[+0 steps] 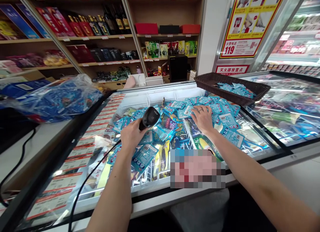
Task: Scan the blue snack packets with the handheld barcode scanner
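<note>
My left hand [131, 135] is wrapped round the handle of a black barcode scanner [151, 117], its head pointing away over the chest freezer [172, 92]. A black cable [92, 173] runs down from the scanner past my forearm. My right hand [203, 119], a ring on one finger, lies palm down on blue snack packets [226, 108], fingers spread. Whether its fingertips grip a packet is hard to see. More blue packets lie loosely heaped around both hands, over yellow and dark packs [161, 157] in white wire baskets.
A brown woven basket [215, 82] with blue packets rests on the freezer's far right. On the left sits a clear plastic bag [60, 98] of blue packs. Shelves [100, 38] of boxes and bottles stand behind. A pixelated patch [197, 168] hides part of the front edge.
</note>
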Motion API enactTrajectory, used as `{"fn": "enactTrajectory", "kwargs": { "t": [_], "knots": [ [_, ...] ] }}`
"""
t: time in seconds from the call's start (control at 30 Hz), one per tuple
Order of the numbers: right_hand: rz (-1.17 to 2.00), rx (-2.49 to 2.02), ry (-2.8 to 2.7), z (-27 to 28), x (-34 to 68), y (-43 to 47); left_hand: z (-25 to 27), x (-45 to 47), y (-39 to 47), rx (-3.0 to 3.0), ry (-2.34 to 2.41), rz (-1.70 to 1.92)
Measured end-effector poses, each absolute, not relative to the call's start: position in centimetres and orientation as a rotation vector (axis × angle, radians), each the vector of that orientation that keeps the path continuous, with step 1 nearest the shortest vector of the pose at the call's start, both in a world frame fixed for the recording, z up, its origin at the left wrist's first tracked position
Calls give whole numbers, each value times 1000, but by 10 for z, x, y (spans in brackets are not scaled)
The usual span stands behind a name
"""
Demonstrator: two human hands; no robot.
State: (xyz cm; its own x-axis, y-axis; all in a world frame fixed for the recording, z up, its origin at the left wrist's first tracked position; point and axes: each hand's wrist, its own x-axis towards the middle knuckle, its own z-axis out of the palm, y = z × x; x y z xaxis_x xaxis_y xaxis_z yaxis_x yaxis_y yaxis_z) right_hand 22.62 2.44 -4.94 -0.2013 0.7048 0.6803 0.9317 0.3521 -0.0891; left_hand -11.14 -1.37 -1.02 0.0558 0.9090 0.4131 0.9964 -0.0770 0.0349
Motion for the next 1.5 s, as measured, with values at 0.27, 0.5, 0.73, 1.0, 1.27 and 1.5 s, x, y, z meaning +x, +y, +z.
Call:
{"fn": "enactTrajectory", "kwargs": {
  "t": [0.27, 0.5, 0.73, 1.0, 1.27, 1.5],
  "knots": [
    [-322, -1176, -2337, -42, 194, 23, -5, -123, -13, -1936, -2061, -546],
    [-111, -1096, -2613, -38, 143, 49, 2, -123, -16, -1859, -2198, -582],
    [-49, -926, -2724, -40, 113, 69, 0, -129, -16, -1813, -2214, -590],
    [62, -1117, -2516, -28, 123, 59, -1, -127, -18, -1842, -2169, -625],
    [-87, -1329, -2402, -29, 106, 52, -2, -128, -21, -1895, -2113, -630],
    [1, -1534, -2238, -33, 110, 58, -1, -122, -21, -1916, -2110, -596]
  ]
}}
